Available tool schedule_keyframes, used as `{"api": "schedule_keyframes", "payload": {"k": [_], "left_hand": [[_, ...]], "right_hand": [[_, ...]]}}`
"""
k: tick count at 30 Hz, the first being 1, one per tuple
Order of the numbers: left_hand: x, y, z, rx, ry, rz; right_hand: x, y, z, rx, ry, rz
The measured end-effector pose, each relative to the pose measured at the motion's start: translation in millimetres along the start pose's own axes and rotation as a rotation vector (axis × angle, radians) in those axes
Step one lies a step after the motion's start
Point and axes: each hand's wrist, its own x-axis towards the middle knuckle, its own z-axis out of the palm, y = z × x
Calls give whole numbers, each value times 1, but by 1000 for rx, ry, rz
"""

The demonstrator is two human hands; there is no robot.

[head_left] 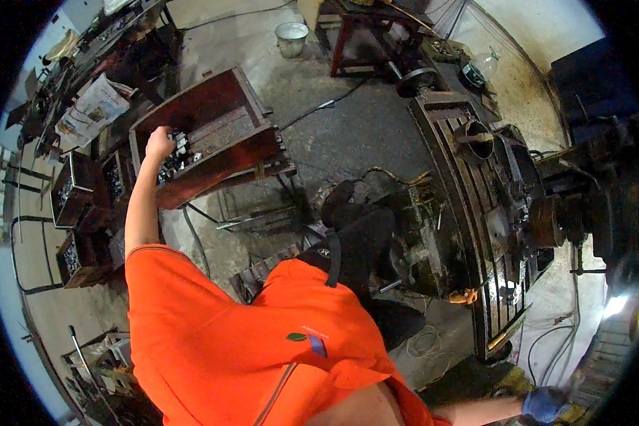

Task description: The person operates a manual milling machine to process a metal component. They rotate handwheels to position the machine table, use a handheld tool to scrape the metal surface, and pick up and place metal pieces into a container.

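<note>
Over the red wooden crate (213,135), at its left end, the left hand (159,144) reaches among small dark metal parts (174,162) piled inside; its fingers are curled shut, though whether they grip a part I cannot tell. Right of the crate, across the concrete floor (348,128), stands a greasy milling machine (490,206). Far below and right of the crate, the right hand (544,405) in a blue glove rests by the machine's base, its fingers hidden.
</note>
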Motion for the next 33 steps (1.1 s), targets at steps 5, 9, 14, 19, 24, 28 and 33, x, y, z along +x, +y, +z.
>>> {"api": "schedule_keyframes", "payload": {"k": [5, 9, 14, 19, 24, 28, 33], "left_hand": [[-1, 33, 22, 386, -170, 185], [12, -17, 56, 424, -132, 244], [44, -38, 90, 580, -144, 516], [51, -29, 98, 594, -98, 759], [93, -59, 115, 694, -143, 964], [79, -48, 130, 1041, -123, 908], [57, 5, 98, 758, -178, 679]], "right_hand": [[9, 86, 17, 34, 14, -42], [19, 141, 31, 67, -60, -26], [65, 66, 11, 8, -281, 156], [81, 90, 13, 345, -247, 354], [88, 88, 25, 410, -200, 354], [102, 70, 12, 264, -213, -6], [75, 8, -26, 77, -69, -129]]}}
